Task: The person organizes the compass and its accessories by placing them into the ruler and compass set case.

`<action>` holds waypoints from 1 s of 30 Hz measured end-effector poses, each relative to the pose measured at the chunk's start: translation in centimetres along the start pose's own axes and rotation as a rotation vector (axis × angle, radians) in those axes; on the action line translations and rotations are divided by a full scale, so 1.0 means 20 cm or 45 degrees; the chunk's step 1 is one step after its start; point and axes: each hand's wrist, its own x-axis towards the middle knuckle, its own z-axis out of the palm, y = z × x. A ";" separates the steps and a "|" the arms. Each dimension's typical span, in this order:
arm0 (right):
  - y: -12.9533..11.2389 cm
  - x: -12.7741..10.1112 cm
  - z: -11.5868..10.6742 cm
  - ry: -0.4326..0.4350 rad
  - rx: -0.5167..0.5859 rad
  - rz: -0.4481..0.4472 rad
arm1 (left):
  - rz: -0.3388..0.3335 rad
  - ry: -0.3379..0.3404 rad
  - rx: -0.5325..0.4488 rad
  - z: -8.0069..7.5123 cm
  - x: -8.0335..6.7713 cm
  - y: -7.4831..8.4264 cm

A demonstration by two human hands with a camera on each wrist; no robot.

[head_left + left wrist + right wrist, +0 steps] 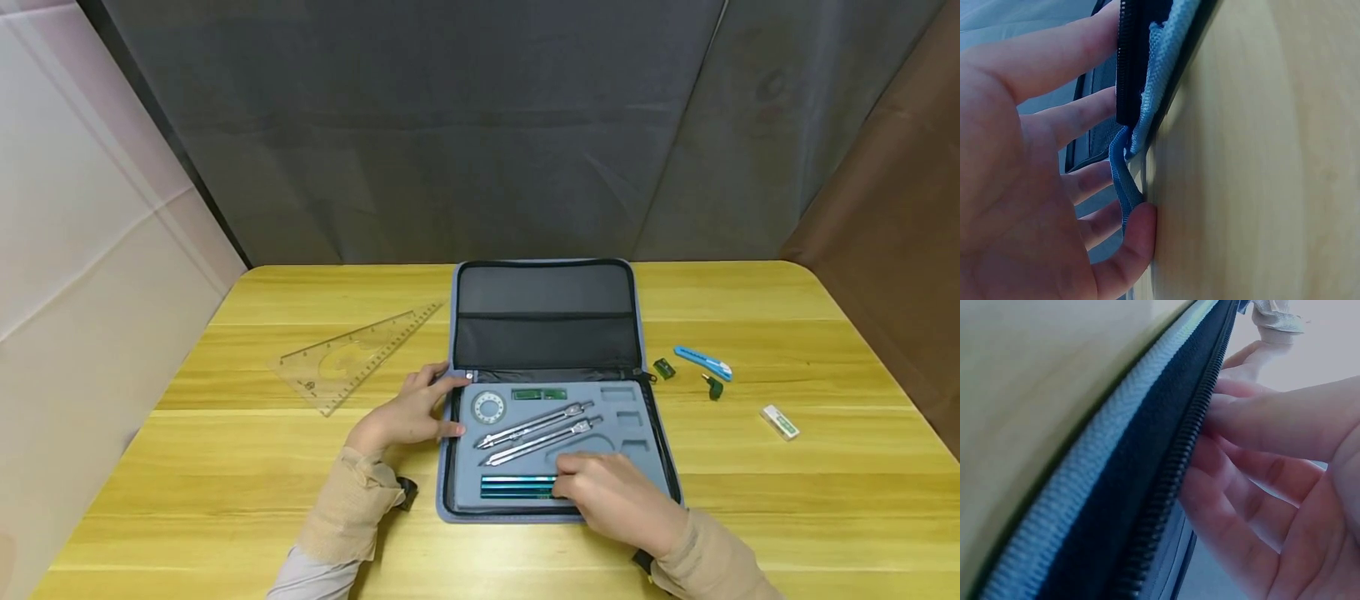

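Note:
An open zip case (446, 492) lies on the table with a grey-blue molded tray. My left hand (412, 412) rests on the case's left edge near the hinge, fingers spread; in the left wrist view, fingertips reach the zip edge and a blue fabric loop (1119, 172). My right hand (618, 500) bends over the tray's lower part, its fingertips on the right end of several dark teal pencils (517, 487). The case rim hides those fingertips' contact in the right wrist view. Two silver compasses (536, 440), a round white-ringed piece (489, 407) and small green boxes (538, 394) sit in the tray.
A clear set square (352, 358) lies left of the case. On the right are a blue utility knife (702, 362), a small green sharpener (663, 367), a dark green compass attachment (713, 387) and a white eraser (780, 422). The case lid (546, 312) stands folded back.

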 end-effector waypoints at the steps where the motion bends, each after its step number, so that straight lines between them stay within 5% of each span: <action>1: 0.00 0.00 0.00 -0.001 0.002 0.001 | 0.001 0.000 0.002 0.00 0.00 0.00; 20: 0.15 -0.04 -0.15 0.122 -0.077 0.142 | 0.021 0.005 0.003 0.00 0.00 -0.01; 30: 0.32 -0.10 -0.22 0.225 -0.190 0.365 | 0.024 0.003 0.010 0.00 0.00 -0.01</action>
